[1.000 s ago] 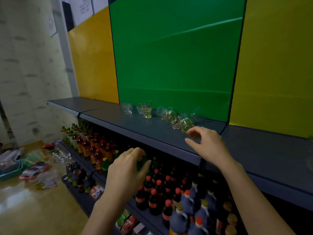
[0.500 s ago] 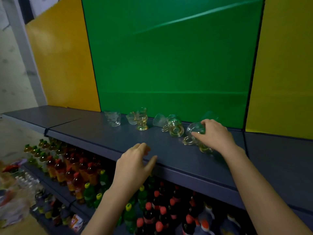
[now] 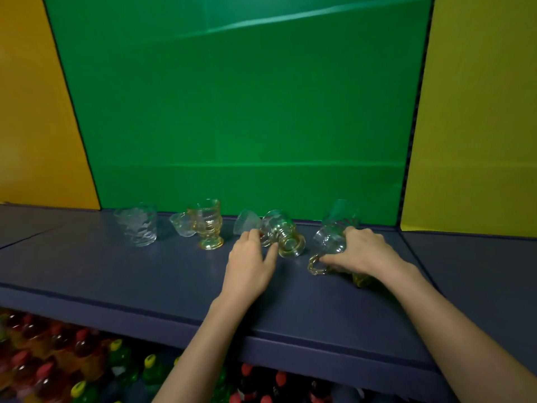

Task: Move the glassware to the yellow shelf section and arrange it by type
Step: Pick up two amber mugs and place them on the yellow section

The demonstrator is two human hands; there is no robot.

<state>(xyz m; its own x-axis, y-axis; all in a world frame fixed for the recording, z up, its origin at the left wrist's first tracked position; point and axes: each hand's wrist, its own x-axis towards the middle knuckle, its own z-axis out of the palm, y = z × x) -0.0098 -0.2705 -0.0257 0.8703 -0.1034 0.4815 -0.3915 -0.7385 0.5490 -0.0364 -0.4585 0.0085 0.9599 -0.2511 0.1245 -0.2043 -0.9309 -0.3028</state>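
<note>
Glassware sits on the grey shelf in front of the green panel, with both hands among the tipped pieces.

A clear tumbler and an amber footed cup stand upright to the left. The left hand reaches to a tipped amber cup, thumb and forefinger touching its near side; I cannot tell whether they have closed on it. The right hand curls over a clear glass, fingers bent round its top, while the thumb lies along an amber mug on its side just in front. The yellow panel rises to the right, with none of the pieces on the shelf before it. Coloured bottles fill the level below.
</note>
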